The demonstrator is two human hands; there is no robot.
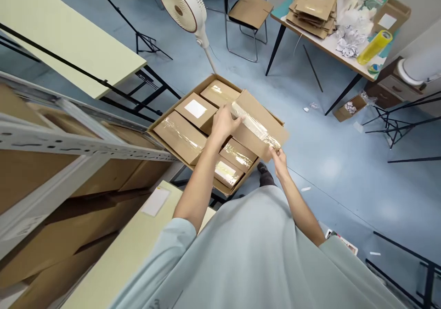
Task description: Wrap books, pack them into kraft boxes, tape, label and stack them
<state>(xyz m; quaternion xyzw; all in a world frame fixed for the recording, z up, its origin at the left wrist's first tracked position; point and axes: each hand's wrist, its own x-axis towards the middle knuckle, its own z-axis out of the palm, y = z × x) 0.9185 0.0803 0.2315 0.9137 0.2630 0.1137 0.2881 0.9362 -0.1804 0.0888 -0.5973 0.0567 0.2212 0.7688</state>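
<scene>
Between my two hands is a taped cardboard box (259,116), tilted above a large open carton (156,137). My left hand (224,121) grips its near left end, fingers closed at the edge. My right hand (278,158) pinches its lower right corner. Shiny clear tape runs along the top of the held box. Several smaller cardboard boxes lie inside the carton, among them one with a white label (195,109) and a long taped one (181,135). The held box hides part of the carton's right side.
Metal shelving (86,143) with cardboard boxes stands close on my left. A white fan (182,6) rises beyond the carton. Flattened cardboard (315,6) and a yellow roll (375,47) lie on the far right table. Black stands (392,116) and a chair (250,13) occupy the floor.
</scene>
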